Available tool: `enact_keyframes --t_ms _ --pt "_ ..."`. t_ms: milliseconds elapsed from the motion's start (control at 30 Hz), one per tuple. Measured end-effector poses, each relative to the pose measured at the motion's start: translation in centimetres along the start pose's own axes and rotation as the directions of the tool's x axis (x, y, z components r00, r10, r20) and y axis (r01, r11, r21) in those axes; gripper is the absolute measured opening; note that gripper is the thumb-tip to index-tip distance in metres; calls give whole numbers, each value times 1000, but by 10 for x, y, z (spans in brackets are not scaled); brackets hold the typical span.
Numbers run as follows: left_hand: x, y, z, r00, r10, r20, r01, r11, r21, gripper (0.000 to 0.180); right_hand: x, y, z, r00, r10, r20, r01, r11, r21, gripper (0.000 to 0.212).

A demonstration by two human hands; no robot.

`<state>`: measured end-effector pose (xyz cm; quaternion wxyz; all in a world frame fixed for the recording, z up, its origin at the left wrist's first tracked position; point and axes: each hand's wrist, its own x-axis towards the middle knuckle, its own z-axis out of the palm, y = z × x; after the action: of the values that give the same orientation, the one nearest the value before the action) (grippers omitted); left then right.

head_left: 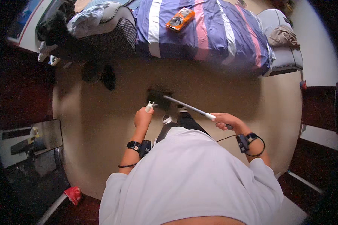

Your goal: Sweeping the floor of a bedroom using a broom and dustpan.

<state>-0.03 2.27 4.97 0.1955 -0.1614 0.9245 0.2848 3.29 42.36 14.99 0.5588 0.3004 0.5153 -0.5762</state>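
Note:
My right hand [227, 121] is closed around the upper end of a broom's grey-and-white stick [189, 107]. The stick slants down and left to a dark, blurred mass [159, 98] on the floor, where broom head and dustpan cannot be told apart. My left hand [142, 118] grips an upright white handle [150, 106] with a forked clip at its top, which looks like a dustpan's. Most of its length is hidden, as I see it nearly end-on. Both hands are apart, either side of my shoes [167, 119].
Ahead stands a bed with a striped purple cover [214, 33] and an orange packet [180, 19] on it. A dark round object [92, 71] lies on the beige floor [229, 90] at the far left. A red bag [73, 195] is at the near left, below a cluttered shelf [49, 135].

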Motion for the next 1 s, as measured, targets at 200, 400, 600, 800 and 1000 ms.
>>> enact_keyframes --t_ms 200,400,600,800,1000 --pt "9 -13 0 999 25 38 -21 995 -99 38 -39 -1 11 994 -92 -62 90 995 -35 62" --pt "0 8 7 996 3 89 8 992 -122 38 35 -22 -1 937 -307 -164 290 949 -121 26" --pt "10 35 25 999 2 52 5 992 -129 39 60 -16 -24 963 -223 -150 154 915 -372 24" --pt "17 81 56 999 -7 38 10 996 -90 40 9 -1 -119 997 -60 45 67 984 -163 55" --pt "0 127 75 999 -34 18 35 997 -68 39 -72 -12 -167 978 -158 -136 143 983 -116 49"
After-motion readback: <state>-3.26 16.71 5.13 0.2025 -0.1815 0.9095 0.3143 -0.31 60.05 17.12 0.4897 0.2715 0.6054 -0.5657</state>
